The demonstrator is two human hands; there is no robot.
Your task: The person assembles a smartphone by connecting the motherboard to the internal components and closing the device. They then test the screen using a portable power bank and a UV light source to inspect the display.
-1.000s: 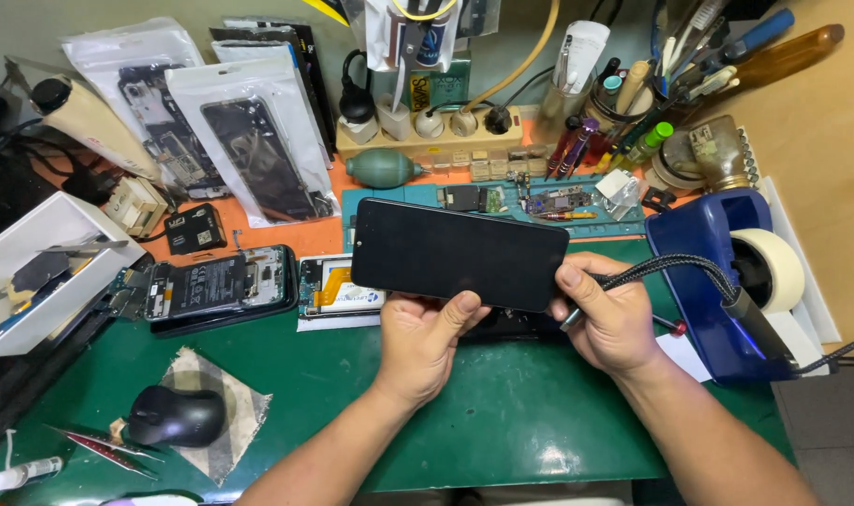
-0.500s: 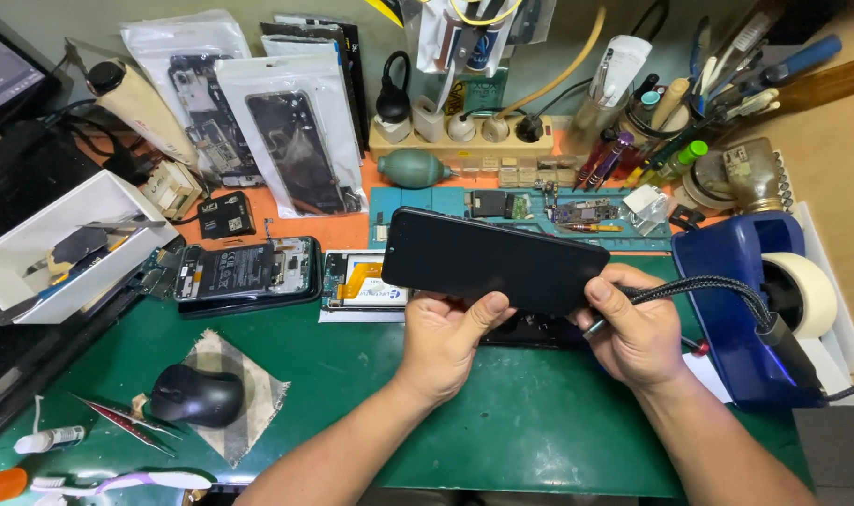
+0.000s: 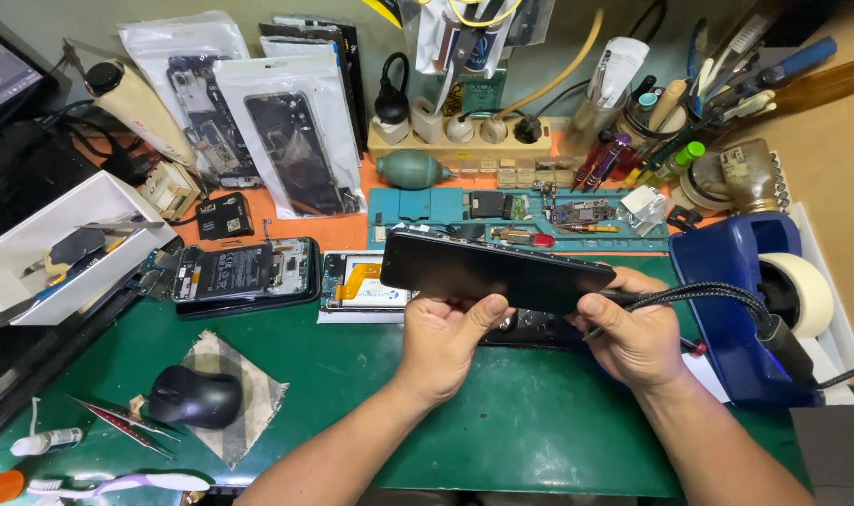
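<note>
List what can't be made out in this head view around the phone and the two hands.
- Where the braided cable meets the black phone: hidden by the right hand.
- Phone's underside: turned away from the camera.
- What lies on the green mat beneath the phone: mostly covered by the left hand.
- Laptop screen: cut off by the left edge.
- Tools in the cup: crowded, partly cropped at the top.

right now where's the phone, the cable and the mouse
phone (image 3: 492, 270): head view, middle of its dark back
cable (image 3: 708, 295): head view, braided stretch right of the right hand
mouse (image 3: 194, 396): head view, top of its black shell
</note>
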